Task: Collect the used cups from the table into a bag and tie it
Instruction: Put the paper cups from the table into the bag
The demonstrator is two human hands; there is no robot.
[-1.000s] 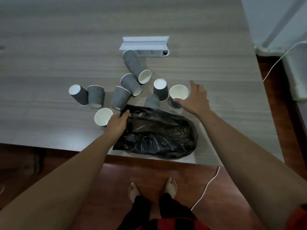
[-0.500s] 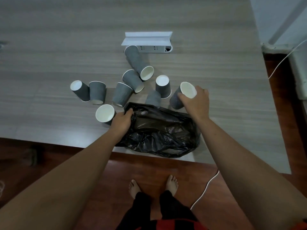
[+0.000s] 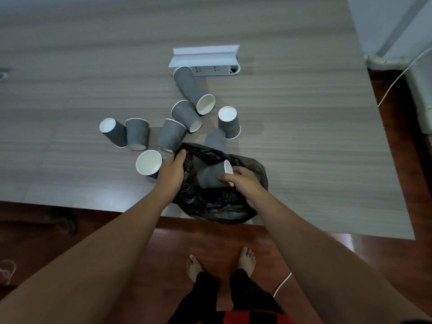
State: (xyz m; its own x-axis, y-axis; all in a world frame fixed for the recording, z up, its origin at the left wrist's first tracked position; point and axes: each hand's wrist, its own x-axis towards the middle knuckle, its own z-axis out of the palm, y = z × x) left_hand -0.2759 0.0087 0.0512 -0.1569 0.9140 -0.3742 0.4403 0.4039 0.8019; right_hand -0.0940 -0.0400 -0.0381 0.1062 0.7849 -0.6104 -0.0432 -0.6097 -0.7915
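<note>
One cup going into the bag

Right hand (image 3: 244,183) has carried a cup (image 3: 214,175) off the counter (image 3: 304,136) to the bag (image 3: 217,206) mouth, fingers gripping it. Left hand (image 3: 171,171) pinches the rim open. Eight cups left on the counter.

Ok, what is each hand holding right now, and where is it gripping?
The right hand holds a grey cup by its rim end, over the black bag. The left hand grips the bag's opening edge.
</note>
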